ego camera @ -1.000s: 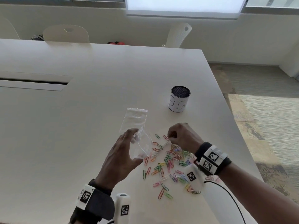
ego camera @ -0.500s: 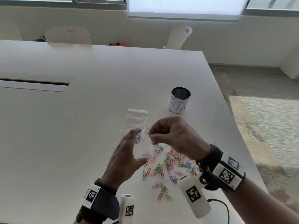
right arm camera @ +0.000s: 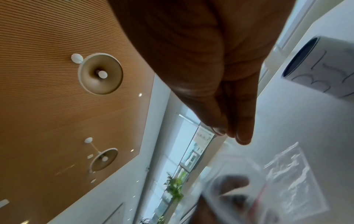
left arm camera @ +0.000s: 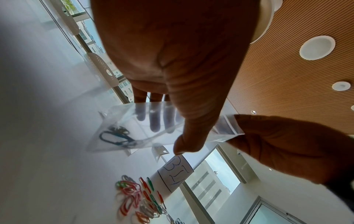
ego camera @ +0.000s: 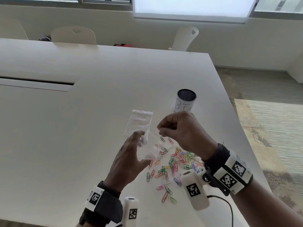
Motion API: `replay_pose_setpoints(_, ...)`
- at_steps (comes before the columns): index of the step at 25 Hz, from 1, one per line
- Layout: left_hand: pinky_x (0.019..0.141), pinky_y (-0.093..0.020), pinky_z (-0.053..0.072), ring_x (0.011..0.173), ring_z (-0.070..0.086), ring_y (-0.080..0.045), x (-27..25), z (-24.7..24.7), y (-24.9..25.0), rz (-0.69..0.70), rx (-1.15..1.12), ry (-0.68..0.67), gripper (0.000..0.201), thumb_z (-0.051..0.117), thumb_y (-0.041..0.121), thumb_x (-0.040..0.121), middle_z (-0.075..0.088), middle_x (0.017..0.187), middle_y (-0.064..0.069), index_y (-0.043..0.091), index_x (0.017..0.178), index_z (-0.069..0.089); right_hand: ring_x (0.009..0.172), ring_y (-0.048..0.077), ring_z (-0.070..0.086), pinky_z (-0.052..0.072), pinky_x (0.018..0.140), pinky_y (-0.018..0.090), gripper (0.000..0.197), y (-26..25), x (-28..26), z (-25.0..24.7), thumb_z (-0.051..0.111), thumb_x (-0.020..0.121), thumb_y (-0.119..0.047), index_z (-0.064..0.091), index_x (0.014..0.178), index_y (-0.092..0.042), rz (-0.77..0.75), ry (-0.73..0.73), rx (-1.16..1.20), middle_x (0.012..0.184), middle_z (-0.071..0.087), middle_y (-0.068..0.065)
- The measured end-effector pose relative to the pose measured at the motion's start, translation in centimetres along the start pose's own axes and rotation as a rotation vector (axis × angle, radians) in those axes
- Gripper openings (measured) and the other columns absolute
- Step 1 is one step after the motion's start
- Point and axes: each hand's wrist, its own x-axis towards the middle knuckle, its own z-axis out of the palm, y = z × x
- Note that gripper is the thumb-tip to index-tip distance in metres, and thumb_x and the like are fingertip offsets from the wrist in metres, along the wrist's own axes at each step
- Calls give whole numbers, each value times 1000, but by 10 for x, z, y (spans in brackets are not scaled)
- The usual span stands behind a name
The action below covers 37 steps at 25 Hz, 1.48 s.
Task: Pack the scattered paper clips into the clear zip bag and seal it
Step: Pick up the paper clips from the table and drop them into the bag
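Note:
My left hand [ego camera: 142,148] holds a clear zip bag [ego camera: 151,148] just above the table, thumb on the near side and fingers behind. In the left wrist view the bag [left arm camera: 122,115] has a few dark clips [left arm camera: 114,136] in its bottom corner. My right hand [ego camera: 161,131] hovers at the bag's mouth with thumb and fingertips pressed together; the right wrist view shows no clip between the right hand's fingertips [right arm camera: 243,136]. Several coloured paper clips [ego camera: 177,163] lie scattered on the white table [ego camera: 82,128] under and right of my hands.
A second clear zip bag [ego camera: 140,122] lies flat just beyond my left hand. A white cup marked BIN [ego camera: 186,102] stands behind my right hand. The table's right edge runs close by. White chairs [ego camera: 73,36] stand at the far side.
My right hand rose from the clip pile to the bag's mouth, then drew slightly up and right. My left hand kept holding the bag in place.

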Motion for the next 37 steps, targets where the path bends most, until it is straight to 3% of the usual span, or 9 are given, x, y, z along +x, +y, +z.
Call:
replay_pose_setpoints(3, 90, -35, 57, 111, 61, -7, -1, -5, -2, -8, -21, 9, 76, 91, 40, 74, 60, 118, 18, 39, 134, 44, 81, 12, 77, 65, 83, 28, 10, 32, 18, -5, 78, 90, -4, 82, 99, -7, 23, 41, -152, 89, 81, 2)
replay_pose_setpoints(6, 87, -31, 57, 112, 61, -5, -2, -11, -2, -3, -29, 23, 76, 87, 44, 73, 60, 118, 17, 39, 135, 44, 100, 16, 73, 58, 92, 25, 22, 69, 30, 9, 70, 97, -8, 77, 117, -8, 70, -90, -361, 116, 78, 7)
replay_pose_setpoints(10, 83, -33, 58, 111, 61, -7, -5, -17, -5, -28, -24, 39, 74, 87, 31, 75, 60, 119, 15, 38, 135, 44, 120, 24, 64, 52, 108, 35, 37, 96, 33, 30, 57, 103, -5, 64, 138, -11, 57, -197, -517, 134, 64, 8)
replay_pose_setpoints(17, 87, -28, 54, 109, 61, -9, -9, -16, -8, -31, 4, 24, 78, 89, 25, 76, 60, 120, 12, 34, 138, 43, 115, 21, 63, 55, 99, 28, 38, 85, 17, 46, 46, 107, -2, 65, 137, -17, -32, -391, -533, 132, 59, 4)
replay_pose_setpoints(20, 86, -26, 52, 108, 61, -9, -11, -17, -8, -41, 8, 34, 78, 90, 25, 76, 60, 119, 12, 34, 138, 43, 113, 17, 63, 53, 96, 26, 31, 73, 11, 38, 58, 106, -24, 65, 136, -19, -44, -439, -515, 136, 59, 1)
replay_pose_setpoints(24, 83, -23, 51, 108, 60, -7, -13, -17, -6, -53, 20, 39, 78, 89, 28, 77, 59, 118, 14, 36, 138, 43, 121, 19, 57, 54, 98, 36, 79, 70, 8, 37, 73, 85, -61, 46, 152, -31, -35, -449, -690, 138, 53, 1)
replay_pose_setpoints(27, 81, -19, 47, 107, 60, -5, -17, -16, -5, -60, 32, 46, 76, 88, 25, 77, 58, 117, 15, 37, 137, 43, 120, 20, 54, 55, 99, 37, 75, 73, 0, 51, 80, 82, -55, 51, 147, -31, -59, -472, -676, 134, 52, 3)
replay_pose_setpoints(32, 80, -21, 47, 108, 60, -8, -23, -14, -5, -99, 56, 61, 75, 87, 22, 76, 58, 116, 17, 39, 135, 43, 103, 18, 63, 56, 90, 27, 21, 76, -6, 66, 63, 103, -25, 69, 122, -19, -129, -342, -576, 117, 62, 3)
replay_pose_setpoints(37, 85, -30, 55, 112, 59, -7, -30, -10, -1, -111, 60, 84, 73, 88, 22, 76, 57, 114, 21, 39, 133, 45, 81, 15, 55, 49, 71, 24, 24, 78, -5, 71, 44, 109, -6, 68, 107, -6, -234, -295, -652, 92, 56, 2)
